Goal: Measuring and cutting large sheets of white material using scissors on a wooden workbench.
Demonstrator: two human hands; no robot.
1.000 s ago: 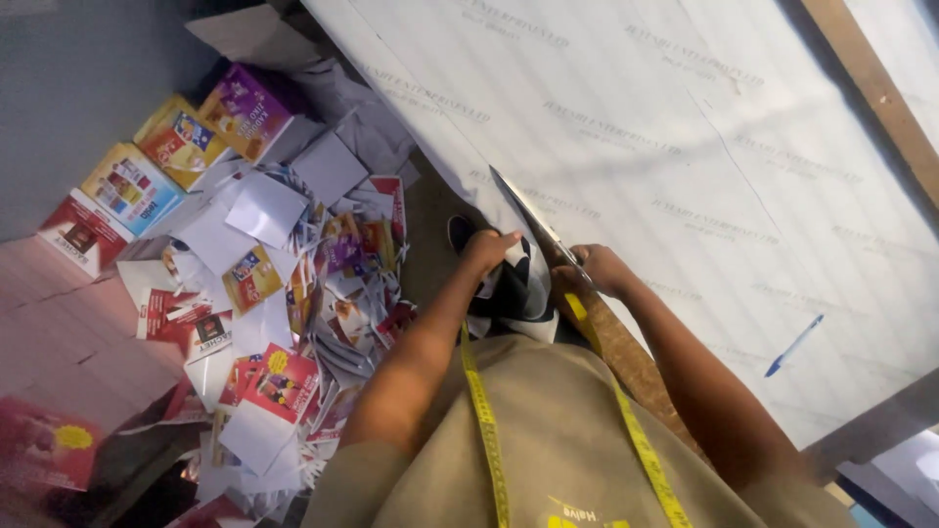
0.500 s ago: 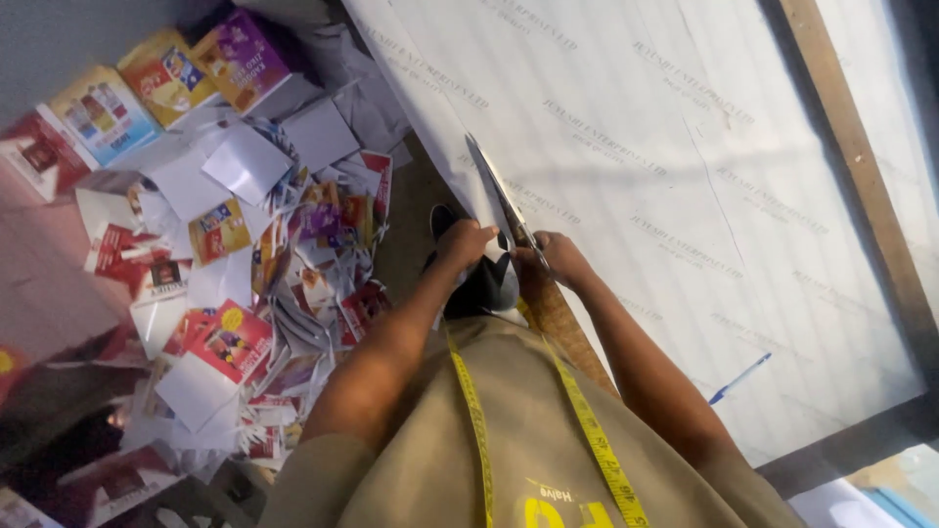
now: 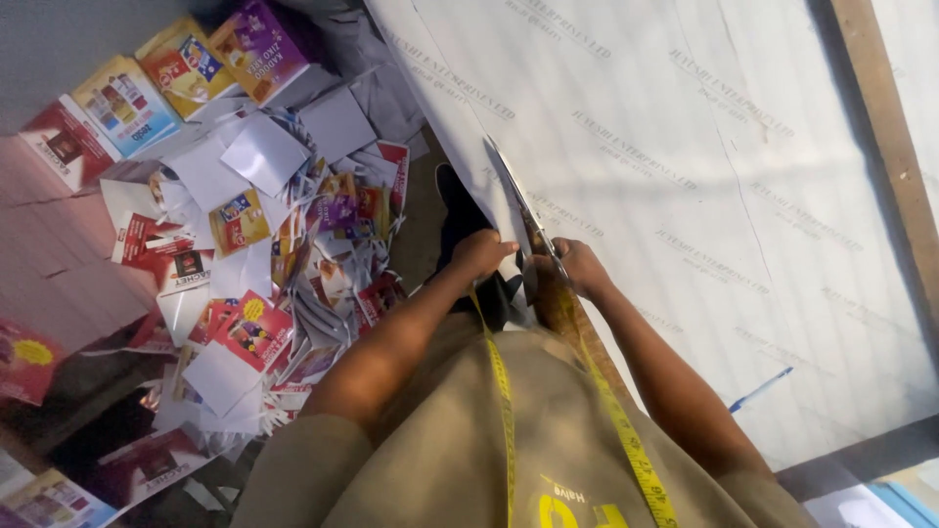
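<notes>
- Long silver metal scissors (image 3: pixel 514 200), lying along the near edge of the big white printed sheet (image 3: pixel 685 176), blades pointing away from the body.
- Moved a little further along that sheet edge than half a second ago; seems like cutting going on, bit by bit.
- Right hand (image 3: pixel 577 266) at the scissors' handle end, fingers curled shut around it.
- Left hand (image 3: pixel 481 252) just beside the scissors, on the other side, fingers bent; holding the sheet edge or only touching it, cannot tell.
- Both hands kept close together, same as a second ago.
- Wooden table edge (image 3: pixel 572 323) showing just under the scissors' handles.
- Yellow measuring tape (image 3: pixel 504 391) hanging round the neck, over the tan shirt (image 3: pixel 440 450), near the handles.
- Blue pen (image 3: pixel 758 389) on the sheet, well apart from the scissors.
- Pile of coloured cardboard scraps and small boxes (image 3: pixel 254 244) on the floor, far from the scissors on the left hand's side.
</notes>
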